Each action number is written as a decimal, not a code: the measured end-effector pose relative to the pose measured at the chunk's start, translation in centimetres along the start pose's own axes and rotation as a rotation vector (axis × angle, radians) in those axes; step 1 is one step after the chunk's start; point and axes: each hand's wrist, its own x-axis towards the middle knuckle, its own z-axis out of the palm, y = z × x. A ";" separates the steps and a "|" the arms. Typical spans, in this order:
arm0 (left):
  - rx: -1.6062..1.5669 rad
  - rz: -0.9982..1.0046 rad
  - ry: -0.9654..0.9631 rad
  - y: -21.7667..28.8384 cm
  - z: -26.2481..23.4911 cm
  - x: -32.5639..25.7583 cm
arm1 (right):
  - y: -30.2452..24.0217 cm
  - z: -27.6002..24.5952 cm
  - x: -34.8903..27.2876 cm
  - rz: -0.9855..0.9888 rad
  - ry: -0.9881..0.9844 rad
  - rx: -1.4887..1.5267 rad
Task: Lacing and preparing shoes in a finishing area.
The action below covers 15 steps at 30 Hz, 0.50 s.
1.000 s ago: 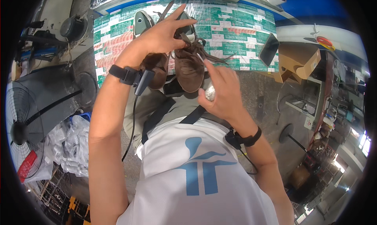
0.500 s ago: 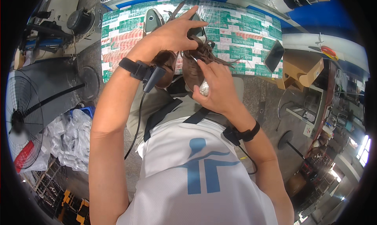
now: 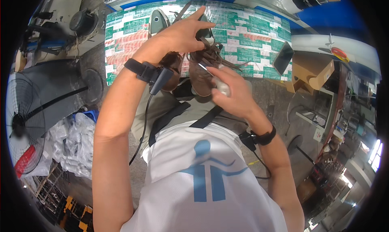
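Workshop, head view: grey floor, with a round-caged fan (image 3: 22, 126) and a heap of clear plastic (image 3: 75, 145) at left; an open cardboard box (image 3: 314, 72) sits at right.
Table cover (image 3: 251, 27): white and green strips, densely printed with repeating lettering; reddish print shows toward the left.
Dark flat device (image 3: 283, 58): lies near the table's right edge, its face unlit.
Brown shoes (image 3: 199, 81): a pair at the near edge of the table, side by side, toes toward the wearer; the right one's laces (image 3: 215, 57) are loose and tangled.
Left hand (image 3: 180, 35): reaches across the shoes, two fingers spread apart, thumb at the laces; whether it grips anything cannot be told.
Right hand (image 3: 235, 89): thumb and fingers closed around a tool (image 3: 222, 87) with a pale handle and thin, bright metal shaft; its tip is over the right shoe, contact unclear.
White shirt (image 3: 168, 199): worn by the person, bearing a large blue emblem (image 3: 199, 185).
Wrists: a black strap on each.
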 end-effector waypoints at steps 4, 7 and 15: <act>0.039 -0.010 -0.009 -0.1 -0.8 -0.3 | -1.1 2.7 1.7 -0.144 -0.011 -0.233; -0.024 -0.005 0.005 -0.8 -0.4 -0.5 | -1.3 3.1 0.4 -0.207 -0.085 -0.233; -0.049 0.082 0.193 0.6 1.2 -2.5 | 2.0 -3.9 -3.6 -0.037 0.143 -0.028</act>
